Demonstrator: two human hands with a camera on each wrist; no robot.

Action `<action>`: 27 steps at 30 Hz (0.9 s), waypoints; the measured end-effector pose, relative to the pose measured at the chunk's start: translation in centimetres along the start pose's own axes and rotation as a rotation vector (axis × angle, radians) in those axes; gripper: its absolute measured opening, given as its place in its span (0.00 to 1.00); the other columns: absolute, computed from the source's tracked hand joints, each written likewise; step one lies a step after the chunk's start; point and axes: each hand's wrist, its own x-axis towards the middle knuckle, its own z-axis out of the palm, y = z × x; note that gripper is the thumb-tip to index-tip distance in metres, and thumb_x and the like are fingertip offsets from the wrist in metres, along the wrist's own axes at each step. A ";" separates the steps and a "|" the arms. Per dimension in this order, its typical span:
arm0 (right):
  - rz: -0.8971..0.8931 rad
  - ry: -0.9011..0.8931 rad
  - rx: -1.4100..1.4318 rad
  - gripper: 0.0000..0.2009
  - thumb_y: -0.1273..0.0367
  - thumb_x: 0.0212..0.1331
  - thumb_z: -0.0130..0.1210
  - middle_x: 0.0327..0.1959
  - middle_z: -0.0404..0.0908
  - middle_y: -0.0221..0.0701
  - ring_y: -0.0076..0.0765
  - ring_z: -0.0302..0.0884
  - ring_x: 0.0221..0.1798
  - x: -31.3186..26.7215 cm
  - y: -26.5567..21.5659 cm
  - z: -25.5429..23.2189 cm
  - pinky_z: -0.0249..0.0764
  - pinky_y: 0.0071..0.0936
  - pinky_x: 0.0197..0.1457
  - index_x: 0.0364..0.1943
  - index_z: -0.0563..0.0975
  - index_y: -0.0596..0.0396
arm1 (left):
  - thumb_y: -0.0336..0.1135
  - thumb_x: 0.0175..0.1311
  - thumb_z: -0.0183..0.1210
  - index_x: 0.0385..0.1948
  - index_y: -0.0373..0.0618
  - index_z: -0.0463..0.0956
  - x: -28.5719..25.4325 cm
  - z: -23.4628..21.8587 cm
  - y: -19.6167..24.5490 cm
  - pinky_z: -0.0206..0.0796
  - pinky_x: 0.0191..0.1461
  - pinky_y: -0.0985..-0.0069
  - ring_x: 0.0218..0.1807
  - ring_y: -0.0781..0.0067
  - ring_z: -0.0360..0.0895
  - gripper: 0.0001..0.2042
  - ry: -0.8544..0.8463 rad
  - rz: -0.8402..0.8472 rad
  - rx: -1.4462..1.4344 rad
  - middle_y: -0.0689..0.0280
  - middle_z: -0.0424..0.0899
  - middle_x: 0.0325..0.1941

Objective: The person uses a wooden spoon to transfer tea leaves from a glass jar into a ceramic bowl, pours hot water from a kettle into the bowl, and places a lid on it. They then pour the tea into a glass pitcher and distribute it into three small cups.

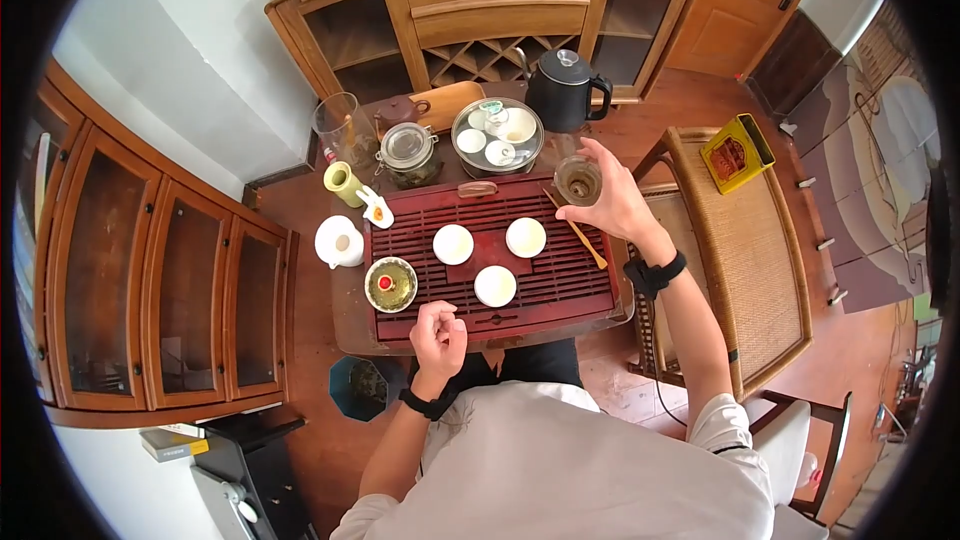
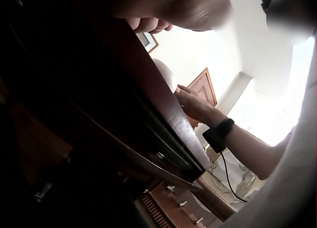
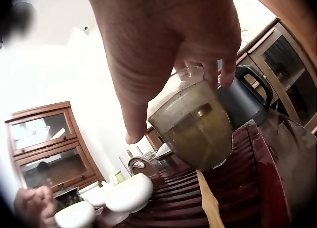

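My right hand [image 1: 615, 202] is spread around a glass pitcher [image 1: 578, 180] at the back right corner of the red slatted tea tray [image 1: 590, 285]. In the right wrist view, brownish liquid shows in the pitcher [image 3: 195, 129], and the thumb stands apart from its side; finger contact behind the rim is unclear. Three white cups, one of them front centre [image 1: 495, 286], stand on the tray, with a wooden stick [image 1: 588, 243] to their right. Loosely curled and empty, my left hand [image 1: 438, 342] is at the tray's front edge. A patterned bowl [image 1: 390, 285] holds yellowish liquid and a red-topped piece.
Left of the tray are a white pot [image 1: 339, 242] and a green cup [image 1: 342, 183]. Behind it stand a lidded jar [image 1: 409, 150], a round steel vessel with cups [image 1: 497, 168] and a black kettle [image 1: 567, 95]. A yellow tin [image 1: 738, 153] rests on the rattan stand.
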 end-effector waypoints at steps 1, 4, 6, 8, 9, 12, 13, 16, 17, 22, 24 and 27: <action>0.028 -0.004 0.025 0.60 0.58 0.40 0.88 0.70 0.77 0.50 0.57 0.74 0.75 0.1 0.0 0.0 0.70 0.46 0.79 0.78 0.61 0.61 | 0.33 0.73 0.63 0.50 0.37 0.75 0.1 0.0 0.2 0.50 0.27 0.85 0.25 0.89 0.59 0.12 0.002 0.000 -0.003 0.74 0.72 0.26; 0.019 0.001 0.032 0.60 0.58 0.41 0.87 0.69 0.77 0.49 0.55 0.74 0.75 0.0 -0.3 -0.2 0.70 0.46 0.80 0.78 0.61 0.61 | 0.36 0.75 0.61 0.50 0.37 0.74 0.1 0.0 1.0 0.51 0.31 0.85 0.28 0.89 0.60 0.13 -0.015 -0.045 0.015 0.74 0.72 0.29; -0.006 0.028 0.020 0.59 0.57 0.40 0.87 0.67 0.78 0.48 0.57 0.76 0.72 0.0 -0.2 0.0 0.72 0.48 0.77 0.78 0.62 0.60 | 0.36 0.74 0.62 0.51 0.37 0.73 0.2 0.1 1.1 0.51 0.31 0.85 0.28 0.88 0.59 0.14 -0.002 -0.042 -0.003 0.74 0.71 0.29; -0.031 0.056 0.012 0.58 0.56 0.40 0.87 0.65 0.79 0.48 0.59 0.78 0.69 -0.1 0.0 0.2 0.73 0.50 0.75 0.77 0.63 0.60 | 0.36 0.74 0.62 0.51 0.37 0.73 0.2 0.1 1.1 0.51 0.32 0.84 0.28 0.88 0.59 0.14 -0.002 -0.046 0.008 0.74 0.70 0.29; -0.037 0.061 0.010 0.58 0.56 0.40 0.87 0.65 0.79 0.48 0.59 0.78 0.69 -0.1 0.1 0.3 0.73 0.51 0.75 0.77 0.63 0.59 | 0.36 0.74 0.62 0.51 0.36 0.73 0.2 0.0 1.1 0.51 0.32 0.84 0.29 0.88 0.59 0.14 -0.002 -0.048 0.020 0.74 0.70 0.29; -0.050 0.070 0.019 0.58 0.55 0.40 0.87 0.65 0.78 0.47 0.58 0.77 0.70 -0.1 0.4 0.5 0.73 0.50 0.75 0.77 0.63 0.59 | 0.36 0.74 0.62 0.52 0.36 0.73 0.1 0.0 0.9 0.51 0.32 0.85 0.29 0.88 0.59 0.14 -0.006 -0.057 0.011 0.74 0.70 0.29; -0.058 0.074 0.029 0.58 0.55 0.40 0.87 0.65 0.78 0.46 0.57 0.77 0.70 -0.1 0.5 0.5 0.73 0.50 0.75 0.78 0.63 0.58 | 0.36 0.74 0.62 0.52 0.36 0.73 0.1 0.0 0.7 0.51 0.32 0.85 0.29 0.88 0.59 0.14 -0.008 -0.057 0.012 0.74 0.70 0.29; -0.050 0.068 0.034 0.59 0.56 0.40 0.87 0.64 0.78 0.46 0.56 0.77 0.70 -0.1 0.6 0.6 0.73 0.50 0.75 0.78 0.62 0.58 | 0.30 0.70 0.63 0.53 0.37 0.74 0.1 0.1 0.4 0.49 0.28 0.86 0.26 0.90 0.58 0.14 0.008 -0.010 0.007 0.73 0.71 0.28; -0.048 0.068 0.034 0.59 0.56 0.40 0.87 0.64 0.78 0.46 0.56 0.77 0.70 -0.1 0.6 0.6 0.73 0.50 0.75 0.78 0.62 0.58 | 0.30 0.70 0.63 0.53 0.37 0.74 0.1 0.2 0.4 0.49 0.28 0.86 0.26 0.90 0.58 0.14 0.014 -0.010 0.003 0.73 0.71 0.28; -0.039 0.063 0.041 0.59 0.57 0.40 0.87 0.64 0.78 0.45 0.55 0.77 0.69 0.0 -0.1 0.4 0.74 0.49 0.75 0.78 0.62 0.58 | 0.30 0.70 0.63 0.53 0.37 0.74 0.1 0.2 0.4 0.49 0.28 0.85 0.26 0.90 0.58 0.14 0.020 0.003 0.003 0.73 0.71 0.28; -0.034 0.063 0.037 0.59 0.57 0.40 0.87 0.64 0.78 0.45 0.55 0.77 0.69 0.1 -0.2 0.2 0.74 0.49 0.75 0.79 0.62 0.57 | 0.29 0.69 0.63 0.52 0.36 0.74 0.1 0.1 0.3 0.49 0.27 0.85 0.26 0.89 0.58 0.14 0.012 -0.003 0.006 0.73 0.71 0.28; -0.024 0.058 0.015 0.60 0.57 0.39 0.87 0.64 0.78 0.45 0.55 0.77 0.69 0.2 -0.7 -0.2 0.74 0.50 0.75 0.79 0.61 0.56 | 0.31 0.72 0.60 0.52 0.35 0.72 0.0 0.0 1.0 0.50 0.32 0.85 0.30 0.88 0.60 0.13 -0.012 -0.058 0.012 0.73 0.71 0.31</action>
